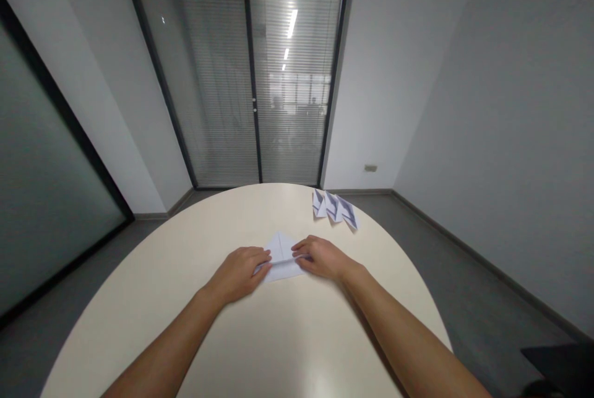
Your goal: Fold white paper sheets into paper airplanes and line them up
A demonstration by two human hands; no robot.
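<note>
A white sheet of paper (281, 255), folded to a point at its far end, lies flat on the cream round table (260, 336). My left hand (242, 272) presses on the paper's left edge with its fingers bent down. My right hand (321, 257) presses on the paper's right side, fingertips along a crease across the middle. Both hands hold the sheet against the table top.
Several folded paper pieces (335, 207) lie in a row near the table's far right edge. Beyond the table stand glass doors with blinds (250, 70), grey floor and white walls. A dark object (561, 367) shows at the lower right corner.
</note>
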